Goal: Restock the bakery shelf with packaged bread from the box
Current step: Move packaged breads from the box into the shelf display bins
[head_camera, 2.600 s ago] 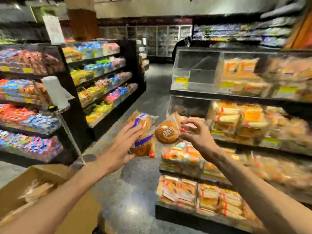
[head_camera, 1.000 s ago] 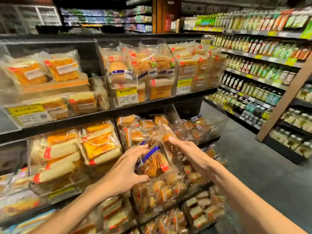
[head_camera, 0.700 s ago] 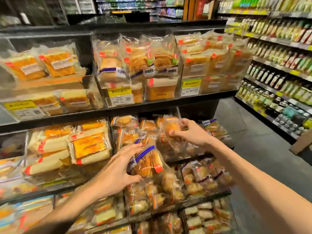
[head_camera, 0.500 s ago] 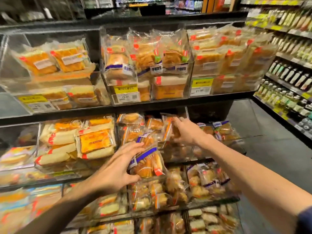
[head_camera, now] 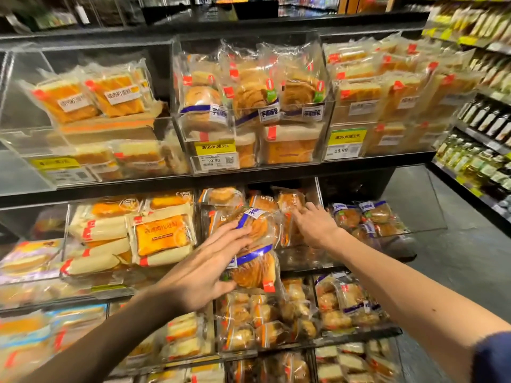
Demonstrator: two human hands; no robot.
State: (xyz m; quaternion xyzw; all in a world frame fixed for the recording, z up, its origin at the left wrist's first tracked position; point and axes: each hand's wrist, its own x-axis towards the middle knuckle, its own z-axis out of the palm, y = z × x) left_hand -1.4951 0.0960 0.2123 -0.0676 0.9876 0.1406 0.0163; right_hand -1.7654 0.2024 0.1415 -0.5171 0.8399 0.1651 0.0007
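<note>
My left hand (head_camera: 201, 272) holds a clear bread pack with blue bands (head_camera: 257, 268) in front of the middle shelf, fingers spread over its front and thumb underneath. A second blue-banded pack (head_camera: 258, 225) sits just above it against my fingertips. My right hand (head_camera: 315, 226) reaches into the clear middle-shelf bin (head_camera: 318, 190), its straight fingers touching a wrapped bun pack (head_camera: 289, 201) lying there among others. The box is out of view.
The black bakery shelf (head_camera: 249, 174) has clear bins packed with wrapped bread above, beside and below my hands, with yellow price tags (head_camera: 214, 147) on the upper tier. A shelf of bottles (head_camera: 484, 128) lines the right side, across a grey aisle floor (head_camera: 470, 258).
I turned from the aisle to the bakery shelf. My right hand carried its bun pack into the middle bin and let go of it. My left hand lifted its packs closer to that bin.
</note>
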